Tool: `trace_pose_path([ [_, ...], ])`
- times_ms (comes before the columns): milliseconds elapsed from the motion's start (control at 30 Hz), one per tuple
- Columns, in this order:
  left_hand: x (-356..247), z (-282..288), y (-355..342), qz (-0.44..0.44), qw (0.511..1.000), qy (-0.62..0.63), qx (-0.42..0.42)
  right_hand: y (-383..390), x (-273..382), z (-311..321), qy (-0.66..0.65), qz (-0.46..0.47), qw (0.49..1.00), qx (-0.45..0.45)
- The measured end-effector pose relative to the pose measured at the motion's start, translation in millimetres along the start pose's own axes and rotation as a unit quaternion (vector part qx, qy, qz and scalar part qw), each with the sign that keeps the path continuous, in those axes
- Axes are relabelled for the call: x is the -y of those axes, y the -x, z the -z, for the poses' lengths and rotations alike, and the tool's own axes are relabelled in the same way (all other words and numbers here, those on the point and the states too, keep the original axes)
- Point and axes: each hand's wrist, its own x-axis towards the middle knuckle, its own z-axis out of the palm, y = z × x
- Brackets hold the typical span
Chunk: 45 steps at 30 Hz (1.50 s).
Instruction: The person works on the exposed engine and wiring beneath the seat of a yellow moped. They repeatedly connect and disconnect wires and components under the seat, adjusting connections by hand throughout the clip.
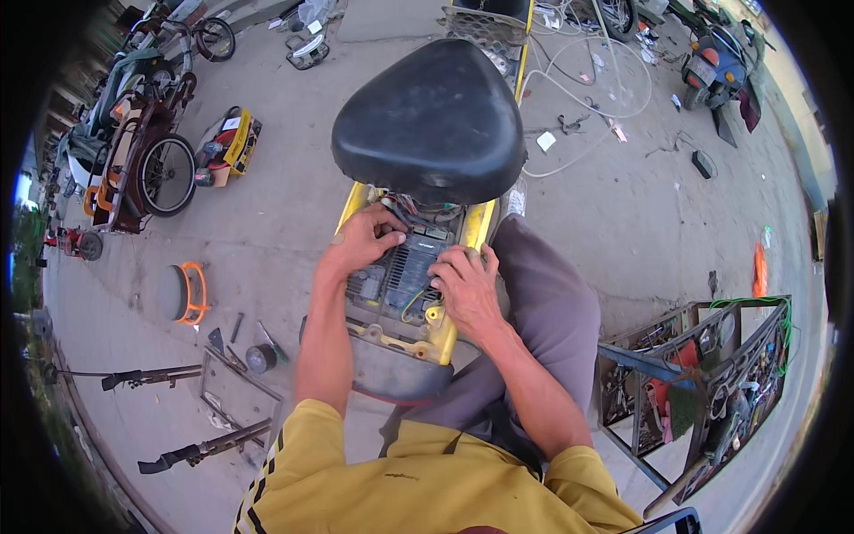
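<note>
A yellow scooter frame (449,343) lies open below a black padded seat (427,120). In its bay sit dark cables (400,214) and a black finned box (409,267), with a thin yellow-green wire alongside. My left hand (365,238) reaches in at the left, fingers closed at the cables, which partly hide in them. My right hand (463,280) has curled fingers over the box's right side, against the frame; what they hold is hidden.
A tricycle (142,178), yellow machine (231,142) and orange round stool (182,294) are left; scattered tools (262,356) and metal frames (249,409) lower left. A metal tool cart (689,392) stands right, a parked scooter (716,67) and loose hose (623,116) upper right.
</note>
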Motion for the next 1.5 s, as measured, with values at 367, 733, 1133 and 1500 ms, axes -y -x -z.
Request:
trace_pose_path([
  [367, 12, -5, -6, 0.006, 0.988, 0.091, -0.123, -17, 22, 50, -0.008, -0.021, 0.997, 0.07],
  [733, 11, 4, -1, 0.033, 0.993, 0.07, -0.084, -42, -27, 26, -0.017, -0.049, 0.999, -0.015],
  [1133, 18, -1, 2, 0.019, 0.998, 0.032, -0.044, -73, -16, -8, 0.042, -0.01, 0.999, -0.026],
  [1500, -5, -4, 2, 0.061, 0.995, 0.048, -0.064, -95, -29, -27, 0.041, -0.078, 0.995, 0.037],
])
